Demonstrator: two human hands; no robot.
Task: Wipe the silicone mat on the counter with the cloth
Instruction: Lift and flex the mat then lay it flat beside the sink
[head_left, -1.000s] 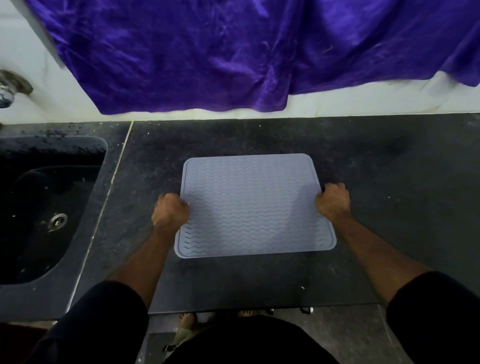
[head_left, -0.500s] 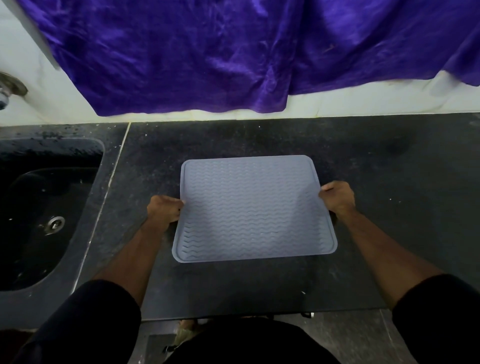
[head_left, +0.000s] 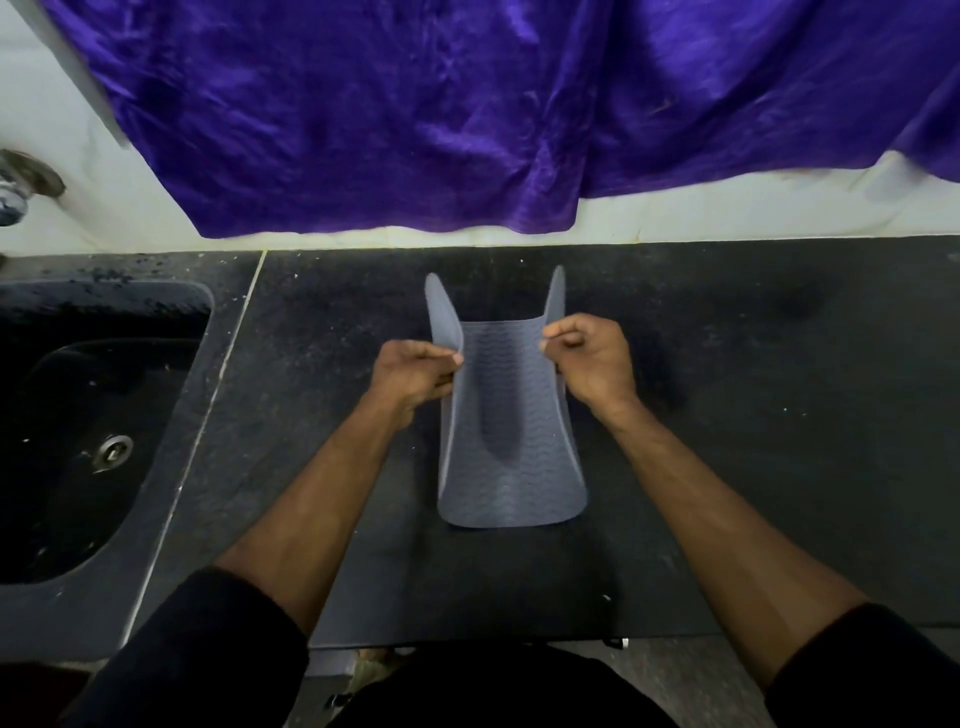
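The grey silicone mat (head_left: 511, 457), ribbed with wavy lines, is bent into a U-shaped trough above the dark counter (head_left: 753, 415). Its two side edges are lifted and drawn toward each other, and its far corners stick up. My left hand (head_left: 415, 376) pinches the left edge between thumb and fingers. My right hand (head_left: 592, 364) pinches the right edge the same way. The mat's near end hangs low toward the counter. A large purple cloth (head_left: 467, 114) hangs down the white wall behind the counter, away from both hands.
A black sink (head_left: 78, 426) with a metal drain (head_left: 111, 452) is set into the counter at the left. A metal tap fitting (head_left: 21, 182) sits on the wall above it. The counter's front edge runs just before my body.
The mat lay flat with my hands at its left and right edges. Both hands have since lifted those edges and brought them together, folding the mat into a trough.
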